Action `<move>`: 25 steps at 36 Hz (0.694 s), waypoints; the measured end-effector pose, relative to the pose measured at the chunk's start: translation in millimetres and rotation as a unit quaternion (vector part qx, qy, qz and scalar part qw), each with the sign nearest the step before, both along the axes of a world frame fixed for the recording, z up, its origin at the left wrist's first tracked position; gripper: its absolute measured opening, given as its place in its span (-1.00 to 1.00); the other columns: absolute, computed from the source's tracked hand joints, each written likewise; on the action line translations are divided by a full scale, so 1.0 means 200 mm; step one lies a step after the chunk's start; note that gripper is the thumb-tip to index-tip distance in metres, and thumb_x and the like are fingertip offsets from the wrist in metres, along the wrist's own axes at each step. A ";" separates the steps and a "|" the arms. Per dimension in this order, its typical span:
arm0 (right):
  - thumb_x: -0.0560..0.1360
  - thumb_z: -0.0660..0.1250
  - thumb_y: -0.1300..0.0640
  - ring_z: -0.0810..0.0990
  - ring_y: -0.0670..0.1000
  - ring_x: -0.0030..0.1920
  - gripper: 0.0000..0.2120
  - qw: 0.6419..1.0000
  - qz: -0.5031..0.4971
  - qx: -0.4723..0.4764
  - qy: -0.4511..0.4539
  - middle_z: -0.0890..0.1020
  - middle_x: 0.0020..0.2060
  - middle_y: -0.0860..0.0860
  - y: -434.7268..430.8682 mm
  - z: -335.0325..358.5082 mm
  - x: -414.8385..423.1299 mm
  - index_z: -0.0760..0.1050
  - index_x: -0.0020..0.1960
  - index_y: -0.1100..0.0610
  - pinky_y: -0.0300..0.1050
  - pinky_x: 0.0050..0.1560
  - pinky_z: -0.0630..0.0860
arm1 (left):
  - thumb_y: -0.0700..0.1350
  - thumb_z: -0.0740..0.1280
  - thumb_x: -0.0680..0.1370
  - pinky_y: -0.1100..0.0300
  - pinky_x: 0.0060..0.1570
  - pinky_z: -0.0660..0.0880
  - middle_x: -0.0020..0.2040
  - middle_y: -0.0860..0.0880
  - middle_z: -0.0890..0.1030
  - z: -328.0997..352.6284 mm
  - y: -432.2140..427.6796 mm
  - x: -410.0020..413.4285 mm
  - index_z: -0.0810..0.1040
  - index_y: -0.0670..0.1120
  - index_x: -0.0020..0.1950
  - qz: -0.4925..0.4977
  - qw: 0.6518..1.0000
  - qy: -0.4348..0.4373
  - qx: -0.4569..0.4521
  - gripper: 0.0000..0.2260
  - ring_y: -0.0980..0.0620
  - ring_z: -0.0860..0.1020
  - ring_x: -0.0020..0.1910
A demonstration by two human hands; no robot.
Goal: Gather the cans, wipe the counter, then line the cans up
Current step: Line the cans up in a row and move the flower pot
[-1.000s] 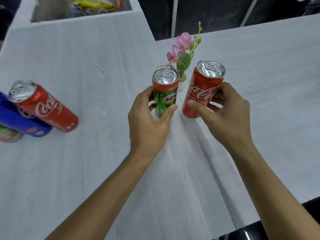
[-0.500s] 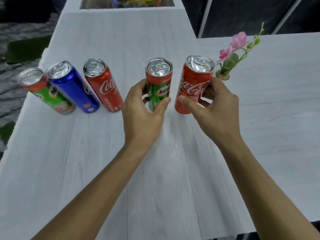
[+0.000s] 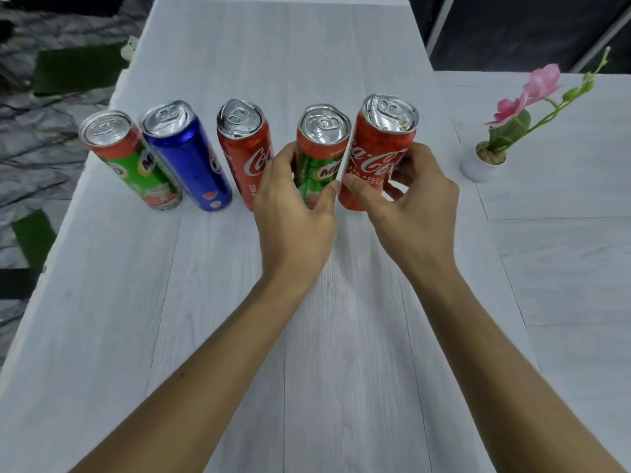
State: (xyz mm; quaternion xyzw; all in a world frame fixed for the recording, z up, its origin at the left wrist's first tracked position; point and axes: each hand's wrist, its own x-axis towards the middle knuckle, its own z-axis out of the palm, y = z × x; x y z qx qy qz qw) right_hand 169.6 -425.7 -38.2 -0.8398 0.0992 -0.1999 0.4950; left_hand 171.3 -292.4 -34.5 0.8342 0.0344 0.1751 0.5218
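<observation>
I am holding my left hand (image 3: 293, 213) wrapped around the green Milo can (image 3: 319, 155) and my right hand (image 3: 415, 199) around the red Coca-Cola can (image 3: 379, 148), just right of three standing cans (image 3: 184, 155); apparently grounded, they are risking toppling the red neighbour (image 3: 244, 148) leftward.

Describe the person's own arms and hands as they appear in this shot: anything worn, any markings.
Both forearms are bare right to the bottom edge of the frame, with no sleeves in view. The left hand and right hand wear no gloves, and no rings, watch or wristbands show. The nails look short and unpainted. A small dark spot sits on the left forearm.
</observation>
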 end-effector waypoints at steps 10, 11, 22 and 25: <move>0.39 0.58 -0.10 0.59 -0.39 0.00 -0.46 1.000 -0.009 0.002 -0.002 0.60 -0.05 -0.29 0.03 -0.05 0.05 0.50 0.28 0.04 -0.48 -0.07 0.51 | -0.21 0.51 0.52 0.62 0.15 0.33 0.33 -0.04 0.54 -0.04 -0.04 0.03 0.42 -0.17 0.47 0.026 1.000 -0.003 0.002 -0.45 0.14 0.49 0.27; 0.39 0.58 -0.10 0.59 -0.39 0.00 -0.45 1.000 -0.011 0.000 -0.002 0.61 -0.04 -0.28 0.03 -0.05 0.05 0.50 0.28 0.05 -0.49 -0.06 0.51 | -0.21 0.50 0.52 0.59 0.17 0.35 0.34 -0.04 0.54 -0.05 -0.05 0.03 0.42 -0.17 0.48 0.028 1.000 -0.002 0.001 -0.45 0.13 0.49 0.28; 0.40 0.58 -0.09 0.58 -0.42 -0.02 -0.45 1.000 -0.014 0.002 0.006 0.61 -0.04 -0.27 0.03 -0.08 0.05 0.50 0.30 0.07 -0.51 -0.07 0.49 | -0.21 0.46 0.56 0.11 0.32 0.51 0.41 -0.03 0.48 -0.07 -0.12 0.06 0.35 -0.15 0.53 0.065 0.998 0.018 -0.020 -0.43 0.07 0.47 0.39; 0.41 0.58 -0.09 0.55 -0.47 -0.03 -0.44 1.000 -0.012 0.002 0.005 0.58 -0.06 -0.29 0.04 -0.10 0.06 0.49 0.30 0.08 -0.53 -0.09 0.47 | -0.21 0.45 0.57 0.11 0.32 0.51 0.41 -0.04 0.47 -0.08 -0.12 0.06 0.34 -0.15 0.54 0.061 0.998 0.021 -0.017 -0.43 0.06 0.46 0.40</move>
